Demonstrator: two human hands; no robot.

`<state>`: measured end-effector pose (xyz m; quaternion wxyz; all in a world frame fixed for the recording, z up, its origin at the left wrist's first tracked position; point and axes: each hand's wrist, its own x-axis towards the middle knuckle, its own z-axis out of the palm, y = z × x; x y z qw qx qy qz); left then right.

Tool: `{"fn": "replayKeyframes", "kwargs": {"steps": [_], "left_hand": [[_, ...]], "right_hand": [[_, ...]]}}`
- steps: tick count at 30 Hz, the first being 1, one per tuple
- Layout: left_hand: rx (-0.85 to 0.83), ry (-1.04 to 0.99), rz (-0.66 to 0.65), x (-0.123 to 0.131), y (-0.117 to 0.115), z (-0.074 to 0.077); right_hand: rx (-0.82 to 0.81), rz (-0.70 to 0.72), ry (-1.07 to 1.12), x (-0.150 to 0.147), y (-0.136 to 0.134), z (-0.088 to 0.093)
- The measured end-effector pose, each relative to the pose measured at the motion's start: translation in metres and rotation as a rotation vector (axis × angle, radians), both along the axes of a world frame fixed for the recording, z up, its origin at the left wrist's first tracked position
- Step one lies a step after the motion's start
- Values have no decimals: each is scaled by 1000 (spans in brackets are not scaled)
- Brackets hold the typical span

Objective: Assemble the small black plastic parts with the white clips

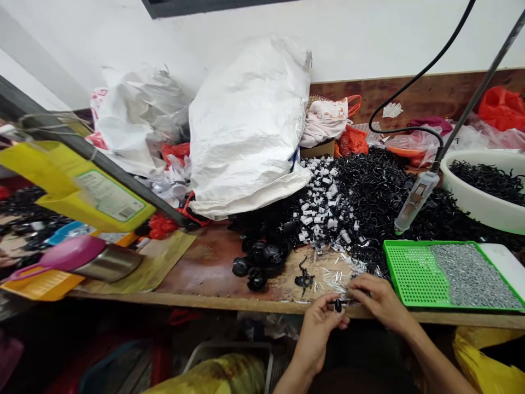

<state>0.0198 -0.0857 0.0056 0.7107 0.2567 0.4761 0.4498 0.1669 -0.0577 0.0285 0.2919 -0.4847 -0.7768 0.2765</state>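
1 blk part [338,306], partly hidden in L hand [319,324], fingers closed on it, at bench [197,262] front edge. R hand [379,298]: fingers bent close, by pins [337,284] (qty uncountable); from here can't tell if gripping. 1 white basin [471,192], cut off rt. 1 grn tray [416,273].

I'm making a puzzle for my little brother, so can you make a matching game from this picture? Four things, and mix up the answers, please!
Things:
1. left hand
2. small grey bits
3. metal flask
4. big white bag

Clues:
A. has a pink top
B. behind the round black parts
C. gripping a small black part
D. in the green tray

Right pairs: 1-C, 2-D, 3-A, 4-B.
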Motion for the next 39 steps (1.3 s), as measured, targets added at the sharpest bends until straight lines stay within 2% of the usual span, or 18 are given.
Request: {"fn": "replayKeyframes", "kwargs": {"steps": [3,4,10,17,24,30,39], "left_hand": [[-1,17,22,-1,2,0],[1,20,18,-1,2,0],[-7,53,0,-7,-1,-2],[-25,-1,66,-8,1,-3],[-43,-45,141,-1,16,6],[-30,-68,165,2,23,6],[-39,-84,195,-1,24,3]], "right_hand": [[-72,-9,-521,-2,21,10],[-90,-4,-608,-5,27,12],[-169,57,-775,-27,45,17],[-228,104,-779,-25,56,22],[-200,87,-589,0,53,12],[-166,64,-495,1,49,11],[-124,82,-592,-4,37,14]]}}
